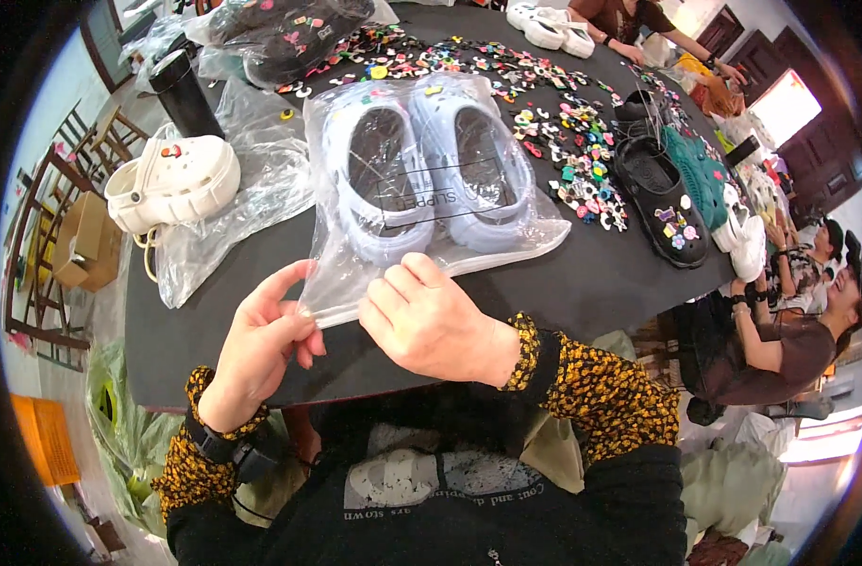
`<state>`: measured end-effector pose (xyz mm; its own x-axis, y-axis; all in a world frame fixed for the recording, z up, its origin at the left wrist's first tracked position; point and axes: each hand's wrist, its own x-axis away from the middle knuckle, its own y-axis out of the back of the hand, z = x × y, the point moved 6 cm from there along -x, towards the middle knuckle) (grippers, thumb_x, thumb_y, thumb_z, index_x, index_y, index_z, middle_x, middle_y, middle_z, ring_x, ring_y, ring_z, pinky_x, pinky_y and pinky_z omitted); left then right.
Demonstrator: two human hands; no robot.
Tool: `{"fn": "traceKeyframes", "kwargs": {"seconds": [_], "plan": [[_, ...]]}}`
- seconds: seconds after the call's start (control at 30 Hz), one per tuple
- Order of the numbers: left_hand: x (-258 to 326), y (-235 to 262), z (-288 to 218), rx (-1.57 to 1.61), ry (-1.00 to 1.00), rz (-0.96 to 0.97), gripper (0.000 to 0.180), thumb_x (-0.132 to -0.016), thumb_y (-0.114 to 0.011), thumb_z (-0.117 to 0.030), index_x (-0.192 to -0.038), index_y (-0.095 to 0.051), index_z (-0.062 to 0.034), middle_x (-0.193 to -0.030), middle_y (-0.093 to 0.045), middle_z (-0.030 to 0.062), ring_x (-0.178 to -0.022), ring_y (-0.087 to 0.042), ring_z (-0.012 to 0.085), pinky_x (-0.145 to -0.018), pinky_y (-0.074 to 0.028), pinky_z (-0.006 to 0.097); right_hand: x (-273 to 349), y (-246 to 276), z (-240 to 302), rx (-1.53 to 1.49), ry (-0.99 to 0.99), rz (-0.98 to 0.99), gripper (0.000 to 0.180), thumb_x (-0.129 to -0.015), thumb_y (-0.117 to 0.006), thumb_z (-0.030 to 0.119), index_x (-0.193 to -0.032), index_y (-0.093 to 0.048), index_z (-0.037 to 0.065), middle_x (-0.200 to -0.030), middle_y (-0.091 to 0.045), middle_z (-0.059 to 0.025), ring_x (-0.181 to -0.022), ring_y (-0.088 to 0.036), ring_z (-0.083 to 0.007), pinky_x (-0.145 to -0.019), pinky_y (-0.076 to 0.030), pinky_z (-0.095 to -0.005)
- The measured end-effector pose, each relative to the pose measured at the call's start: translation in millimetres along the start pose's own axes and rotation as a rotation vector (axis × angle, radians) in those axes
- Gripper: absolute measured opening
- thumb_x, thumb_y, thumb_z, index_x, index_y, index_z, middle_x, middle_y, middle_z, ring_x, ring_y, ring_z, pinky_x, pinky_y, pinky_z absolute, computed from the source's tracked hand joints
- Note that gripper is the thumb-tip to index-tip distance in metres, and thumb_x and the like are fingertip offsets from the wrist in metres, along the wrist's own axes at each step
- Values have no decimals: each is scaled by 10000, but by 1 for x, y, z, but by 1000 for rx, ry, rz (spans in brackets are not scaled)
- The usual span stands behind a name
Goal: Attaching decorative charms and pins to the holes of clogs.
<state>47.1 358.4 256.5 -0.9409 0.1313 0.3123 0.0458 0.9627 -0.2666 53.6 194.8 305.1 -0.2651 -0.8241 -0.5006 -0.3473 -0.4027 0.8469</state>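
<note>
A pair of pale blue clogs (390,242) lies side by side inside a clear plastic zip bag (341,283) on the dark table. At the bag's near left corner, my left hand (261,330) pinches the edge between thumb and fingers. My right hand (440,316) is curled closed on the near edge, a little right of the left hand, its fingertips hidden. The bag's edge runs on past it to the right. Left of the bag sits a white clog (190,179) with a small charm on it, beside a crumpled clear bag (261,203).
Loose colourful shoe charms (572,141) cover the far and right side of the table. A black clog (659,193) and a teal clog (692,174) stand at the right edge. A black cylinder (184,94) stands at far left. Other people (780,330) work along the right.
</note>
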Motion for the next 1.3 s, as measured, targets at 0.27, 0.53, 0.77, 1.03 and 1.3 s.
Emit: {"fn": "traceKeyframes", "kwargs": {"seconds": [0.27,0.53,0.77,1.03,1.3], "plan": [[2,-3,-6,-26,13,6,561,-820,-526,32,-1369,-432,-34,-685,-601,54,-571,-597,144,-471,-461,229,35,25,-32,124,-23,-28,165,-700,-552,198,-777,-569,53,-746,-492,-49,-752,-498,-203,-741,-393,-344],[3,0,-6,-33,15,0,559,-813,-523,14,-1365,-443,-32,-677,-596,52,-565,-596,148,-466,-462,232,92,56,-84,281,-144,52,171,-751,-561,158,-877,-568,43,-838,-530,-67,-819,-525,-211,-800,-415,-370],[2,2,-4,-86,30,15,589,-801,-527,19,-1379,-420,-27,-673,-594,54,-551,-592,152,-457,-460,235,127,71,-125,362,-249,77,149,-785,-615,132,-902,-574,49,-897,-548,-67,-859,-536,-233,-828,-418,-389],[3,5,-9,-504,-210,-22,605,-827,-583,11,-1395,-376,-10,-957,-620,98,-775,-598,160,-682,-495,266,140,76,-134,346,-309,14,196,-775,-682,139,-918,-581,53,-953,-573,-77,-911,-553,-239,-860,-419,-391],[25,-50,-46,-1433,-972,-160,540,-616,-799,-89,-1103,-574,-17,-1180,-493,161,-1091,-478,362,-926,-396,454,132,79,-129,344,-331,24,197,-769,-686,139,-907,-572,56,-937,-559,-71,-902,-545,-236,-855,-413,-382]]}}
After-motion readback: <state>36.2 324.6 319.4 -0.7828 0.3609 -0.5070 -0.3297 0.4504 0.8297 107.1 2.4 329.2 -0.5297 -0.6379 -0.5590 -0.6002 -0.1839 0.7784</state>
